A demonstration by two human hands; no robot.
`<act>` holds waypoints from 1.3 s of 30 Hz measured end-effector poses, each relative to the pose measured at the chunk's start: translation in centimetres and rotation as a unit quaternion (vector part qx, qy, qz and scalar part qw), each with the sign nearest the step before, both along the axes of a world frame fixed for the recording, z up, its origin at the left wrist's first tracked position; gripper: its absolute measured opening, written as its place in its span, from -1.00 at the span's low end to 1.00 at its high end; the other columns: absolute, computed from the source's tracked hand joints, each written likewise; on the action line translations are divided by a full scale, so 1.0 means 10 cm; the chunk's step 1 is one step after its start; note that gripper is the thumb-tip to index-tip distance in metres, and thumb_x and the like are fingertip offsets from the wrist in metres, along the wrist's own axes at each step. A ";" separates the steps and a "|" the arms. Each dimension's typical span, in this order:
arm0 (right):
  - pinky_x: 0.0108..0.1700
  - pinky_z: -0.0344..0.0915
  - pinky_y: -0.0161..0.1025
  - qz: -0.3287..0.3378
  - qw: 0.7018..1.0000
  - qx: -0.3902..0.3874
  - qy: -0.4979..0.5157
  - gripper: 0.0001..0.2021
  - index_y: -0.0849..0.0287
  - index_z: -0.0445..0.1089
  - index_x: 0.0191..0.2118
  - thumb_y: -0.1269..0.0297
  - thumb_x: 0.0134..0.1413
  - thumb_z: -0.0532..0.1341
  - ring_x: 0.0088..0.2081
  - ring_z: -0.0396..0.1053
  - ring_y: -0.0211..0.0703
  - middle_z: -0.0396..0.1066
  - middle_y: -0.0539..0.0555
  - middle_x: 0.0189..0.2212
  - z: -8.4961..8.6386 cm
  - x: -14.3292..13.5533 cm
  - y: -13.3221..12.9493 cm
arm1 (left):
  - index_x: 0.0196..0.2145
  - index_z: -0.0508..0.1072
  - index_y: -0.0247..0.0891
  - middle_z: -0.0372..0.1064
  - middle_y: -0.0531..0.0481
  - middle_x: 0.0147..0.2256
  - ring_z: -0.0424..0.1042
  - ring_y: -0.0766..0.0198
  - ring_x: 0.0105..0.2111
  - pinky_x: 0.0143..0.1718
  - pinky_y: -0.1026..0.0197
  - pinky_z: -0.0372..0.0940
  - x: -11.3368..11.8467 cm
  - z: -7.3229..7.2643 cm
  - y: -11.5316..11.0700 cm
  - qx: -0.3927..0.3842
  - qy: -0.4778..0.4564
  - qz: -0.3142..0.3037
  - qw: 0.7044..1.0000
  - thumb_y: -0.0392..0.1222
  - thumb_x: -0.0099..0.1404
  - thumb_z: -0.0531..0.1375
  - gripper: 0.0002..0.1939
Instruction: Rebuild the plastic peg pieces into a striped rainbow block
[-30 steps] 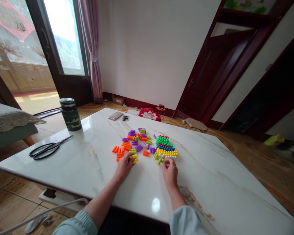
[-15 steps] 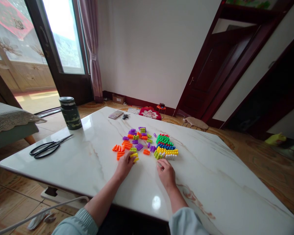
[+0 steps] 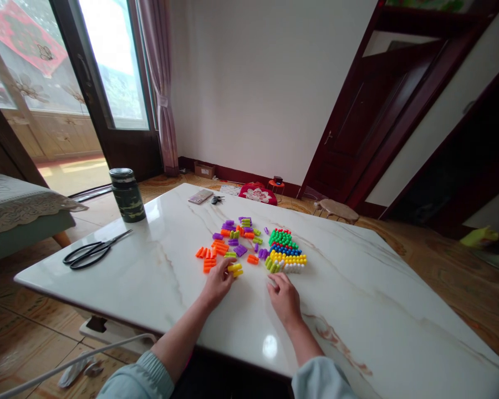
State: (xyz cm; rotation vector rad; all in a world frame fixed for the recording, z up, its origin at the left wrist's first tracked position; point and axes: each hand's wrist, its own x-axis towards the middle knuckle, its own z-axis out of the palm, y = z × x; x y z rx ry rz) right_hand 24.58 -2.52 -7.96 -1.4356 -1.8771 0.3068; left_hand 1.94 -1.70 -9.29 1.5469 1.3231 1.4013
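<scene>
My left hand (image 3: 218, 281) is closed at the fingertips on some yellow pegs (image 3: 235, 268), just above or on the table. My right hand (image 3: 283, 296) has its thumb and fingers drawn together low over the tabletop; whatever they may pinch is hidden. Directly beyond it lie lime-green pegs (image 3: 271, 266) and a row of white pegs (image 3: 294, 268). Behind those, rows of yellow (image 3: 289, 259), blue (image 3: 288, 250) and green pegs (image 3: 280, 238) stand packed together. Orange pegs (image 3: 220, 247) and purple pegs (image 3: 240, 250) lie in loose clusters beyond my left hand.
On the white marbled table (image 3: 162, 288), black-handled scissors (image 3: 93, 252) lie at the left. A camouflage flask (image 3: 127, 195) stands behind them. Further back are a phone (image 3: 200, 196) and keys (image 3: 217, 199). A stool (image 3: 336, 210) stands beyond the far edge.
The yellow pegs have shifted slightly and show more clearly at my left fingertips. My right hand stays nearly in place. The whole view has moved a little.
</scene>
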 end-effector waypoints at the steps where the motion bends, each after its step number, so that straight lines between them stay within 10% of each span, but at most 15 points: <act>1: -0.22 0.37 -0.25 0.014 1.000 -0.010 0.020 -0.73 0.16 0.48 -0.13 0.35 0.07 0.12 -0.44 0.36 -0.26 0.46 0.10 -0.20 0.01 -0.05 -0.01 | -0.06 0.41 -0.22 0.45 -0.07 -0.20 0.48 0.24 -0.32 -0.28 0.15 0.47 0.01 0.00 0.00 -0.004 -0.016 -0.010 1.000 -0.16 0.17 0.16 -0.65; 7: -0.32 0.41 -0.27 0.076 0.976 -0.065 0.194 -0.45 0.15 0.30 0.12 0.38 -0.08 0.18 -0.47 0.37 -0.29 0.44 0.13 -0.13 0.07 -0.55 -0.06 | -0.10 0.41 -0.28 0.46 -0.12 -0.23 0.51 0.18 -0.29 -0.27 0.11 0.46 0.04 0.02 -0.03 -0.030 -0.098 -0.068 0.992 0.00 0.18 0.20 -0.60; 12: -0.32 0.42 -0.26 0.066 0.941 -0.118 0.311 -0.45 0.21 0.29 0.11 0.26 -0.07 0.23 -0.43 0.40 -0.23 0.45 0.14 -0.17 0.09 -0.83 -0.06 | -0.12 0.47 -0.28 0.50 -0.08 -0.35 0.49 0.18 -0.35 -0.29 0.16 0.39 -0.01 0.13 -0.04 -0.003 0.007 -0.061 0.998 -0.01 0.24 0.15 -0.65; 23: -0.43 0.39 -0.27 0.043 0.883 -0.197 0.424 -0.65 0.18 0.32 -0.22 0.14 -0.15 0.30 -0.42 0.41 -0.19 0.43 0.06 -0.31 0.03 -0.77 -0.13 | -0.14 0.53 -0.25 0.51 -0.05 -0.36 0.45 0.22 -0.38 -0.33 0.23 0.33 0.03 0.23 -0.12 0.002 0.077 -0.088 0.993 -0.13 0.25 0.14 -0.72; 30: -0.28 0.40 -0.25 0.074 0.871 -0.192 0.445 -0.46 0.18 0.27 0.02 0.22 -0.15 0.32 -0.30 0.45 -0.16 0.46 0.08 -0.22 0.02 -0.78 -0.25 | -0.23 0.59 -0.19 0.47 -0.10 -0.22 0.45 0.20 -0.25 -0.21 0.24 0.31 0.03 0.27 -0.13 0.049 0.125 -0.116 0.984 -0.07 0.32 0.10 -0.72; 35: -0.26 0.40 -0.22 0.030 0.894 -0.143 0.423 -0.46 0.21 0.31 0.03 0.16 -0.13 0.33 -0.27 0.44 -0.11 0.48 0.12 -0.19 0.07 -0.47 -0.24 | -0.24 0.57 -0.23 0.46 -0.09 -0.26 0.43 0.24 -0.32 -0.31 0.26 0.29 0.04 0.30 -0.14 0.018 0.140 -0.104 0.985 -0.02 0.34 0.08 -0.68; 39: -0.29 0.38 -0.21 -0.133 0.918 -0.010 0.373 -0.41 0.22 0.30 0.04 0.05 -0.13 0.30 -0.29 0.43 -0.12 0.46 0.17 -0.14 0.06 0.32 0.05 | -0.27 0.54 -0.23 0.46 -0.06 -0.27 0.42 0.24 -0.32 -0.33 0.25 0.27 0.04 0.29 -0.13 0.004 0.135 -0.091 0.987 0.00 0.34 0.08 -0.69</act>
